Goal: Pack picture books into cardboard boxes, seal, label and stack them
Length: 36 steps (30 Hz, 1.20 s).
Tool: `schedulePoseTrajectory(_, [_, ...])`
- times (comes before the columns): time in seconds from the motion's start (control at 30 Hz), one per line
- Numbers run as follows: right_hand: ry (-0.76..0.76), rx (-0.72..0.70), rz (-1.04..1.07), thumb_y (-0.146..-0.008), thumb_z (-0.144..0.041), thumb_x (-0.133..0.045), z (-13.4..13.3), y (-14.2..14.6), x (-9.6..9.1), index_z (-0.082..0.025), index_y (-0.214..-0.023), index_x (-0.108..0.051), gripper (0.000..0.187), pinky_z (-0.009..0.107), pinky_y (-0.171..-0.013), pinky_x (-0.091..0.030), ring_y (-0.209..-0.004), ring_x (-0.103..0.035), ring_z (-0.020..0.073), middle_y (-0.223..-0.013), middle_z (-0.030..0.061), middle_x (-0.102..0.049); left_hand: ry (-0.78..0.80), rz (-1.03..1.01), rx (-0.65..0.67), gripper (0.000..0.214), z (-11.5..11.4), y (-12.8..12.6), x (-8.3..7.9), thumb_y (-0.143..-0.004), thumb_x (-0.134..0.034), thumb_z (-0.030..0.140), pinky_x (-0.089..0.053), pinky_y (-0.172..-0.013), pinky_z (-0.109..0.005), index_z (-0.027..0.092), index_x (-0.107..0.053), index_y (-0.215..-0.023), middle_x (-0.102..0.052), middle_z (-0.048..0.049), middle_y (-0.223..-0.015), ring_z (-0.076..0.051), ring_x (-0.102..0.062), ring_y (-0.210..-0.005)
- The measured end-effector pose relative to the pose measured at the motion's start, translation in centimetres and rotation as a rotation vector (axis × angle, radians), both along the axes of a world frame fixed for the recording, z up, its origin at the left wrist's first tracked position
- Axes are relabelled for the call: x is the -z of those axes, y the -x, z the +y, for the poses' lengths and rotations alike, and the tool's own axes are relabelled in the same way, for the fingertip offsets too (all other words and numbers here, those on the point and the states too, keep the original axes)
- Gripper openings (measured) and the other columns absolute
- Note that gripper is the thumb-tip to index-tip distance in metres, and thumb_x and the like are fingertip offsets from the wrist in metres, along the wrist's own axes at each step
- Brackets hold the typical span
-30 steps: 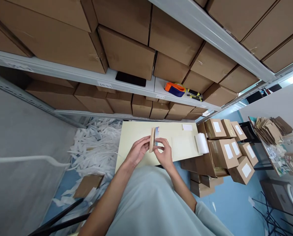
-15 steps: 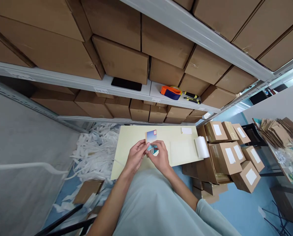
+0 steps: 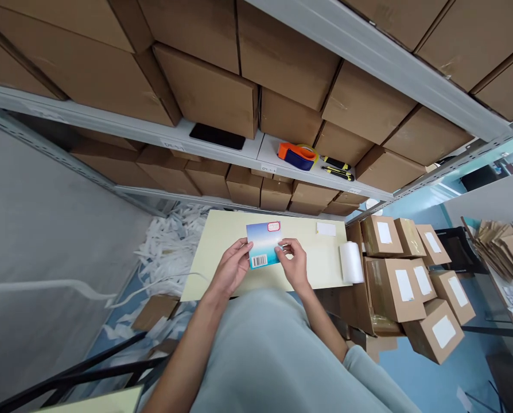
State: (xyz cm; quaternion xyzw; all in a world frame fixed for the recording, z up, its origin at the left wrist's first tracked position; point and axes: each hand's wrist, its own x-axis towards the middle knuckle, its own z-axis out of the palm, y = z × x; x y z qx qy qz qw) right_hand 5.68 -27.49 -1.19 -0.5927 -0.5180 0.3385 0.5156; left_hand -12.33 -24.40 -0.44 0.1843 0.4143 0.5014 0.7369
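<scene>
A blue-and-white card (image 3: pixel 264 240) with a barcode and a red-edged label faces me above the cream tabletop (image 3: pixel 317 267). My left hand (image 3: pixel 233 267) pinches its left edge between thumb and fingers. At the card's right edge, my right hand (image 3: pixel 294 265) grips it with the thumb in front and the fingers curled. Whether the card is a single sheet or a thin packet, I cannot tell. A small white slip (image 3: pixel 326 229) lies on the tabletop beyond my right hand, and a white roll (image 3: pixel 352 262) rests by the right edge.
Shelves of cardboard boxes (image 3: pixel 205 86) rise in front. On one shelf lie a black flat slab (image 3: pixel 217 136), an orange-and-blue tape dispenser (image 3: pixel 297 156) and yellow-black utility knives (image 3: pixel 337 166). Labelled cartons (image 3: pixel 396 287) are stacked at right; white shredded strips (image 3: pixel 166 244) heap at left.
My hands have moved apart, and the card, earlier mostly covered by the fingers, now shows its wide face with the barcode. The view has shifted slightly.
</scene>
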Motion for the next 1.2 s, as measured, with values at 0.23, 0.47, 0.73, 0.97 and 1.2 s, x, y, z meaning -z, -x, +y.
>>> schedulePoseTrajectory(0.23, [-0.057, -0.053, -0.106, -0.097, -0.039, -0.079, -1.2, 0.6, -0.9, -0.025, -0.112, -0.077, 0.020, 0.038, -0.092, -0.069, -0.121, -0.075, 0.0256, -0.129, 0.0113, -0.077, -0.095, 0.243, -0.126, 0.057, -1.0, -2.9, 0.2, -0.068, -0.098, 0.058, -0.062, -0.082, -0.032, 0.020, -0.074, -0.103, -0.081, -0.0070, -0.101, -0.023, -0.076, -0.093])
schedulePoseTrajectory(0.47, [0.061, 0.037, 0.070, -0.096, -0.044, -0.074, -1.1, 0.9, -0.4, -0.023, -0.108, -0.073, 0.024, 0.033, -0.076, -0.070, -0.101, -0.080, 0.0227, -0.117, 0.0088, -0.082, -0.307, 0.466, -0.014, 0.059, -2.0, -4.7, -0.9, -0.090, -0.077, 0.072, -0.055, -0.117, -0.048, 0.018, -0.080, -0.116, -0.078, -0.0173, -0.136, -0.033, -0.072, -0.131])
schedulePoseTrajectory(0.73, [0.218, 0.002, 0.414, -0.084, -0.062, -0.081, -0.8, -0.9, 0.3, -0.023, -0.091, -0.067, 0.041, 0.030, -0.065, -0.059, -0.068, -0.069, 0.0179, -0.077, 0.0013, -0.072, -0.062, 0.495, 0.067, 0.081, -0.7, -0.6, 0.4, -0.060, -0.096, 0.075, -0.060, -0.108, -0.047, 0.018, -0.078, -0.115, -0.081, -0.0177, -0.123, -0.035, -0.074, -0.122])
schedulePoseTrajectory(0.97, [0.241, 0.043, 0.316, -0.088, -0.062, -0.076, -1.1, -0.2, 0.4, -0.022, -0.097, -0.071, 0.042, 0.032, -0.071, -0.060, -0.079, -0.073, 0.0213, -0.085, 0.0048, -0.077, -0.070, 0.450, 0.072, 0.071, -1.3, 0.1, -0.2, -0.058, -0.100, 0.068, -0.062, -0.089, -0.037, 0.020, -0.074, -0.103, -0.081, -0.0104, -0.101, -0.028, -0.077, -0.100])
schedulePoseTrajectory(1.2, [-0.027, 0.101, -0.007, -0.104, -0.045, -0.066, -2.2, 2.1, -2.0, -0.023, -0.121, -0.077, 0.029, 0.043, -0.102, -0.066, -0.124, -0.073, 0.0266, -0.130, 0.0134, -0.078, -0.174, 0.468, -0.080, 0.060, -1.9, -0.1, 0.1, -0.069, -0.097, 0.061, -0.064, -0.092, -0.041, 0.020, -0.071, -0.103, -0.082, -0.0132, -0.110, -0.029, -0.079, -0.102])
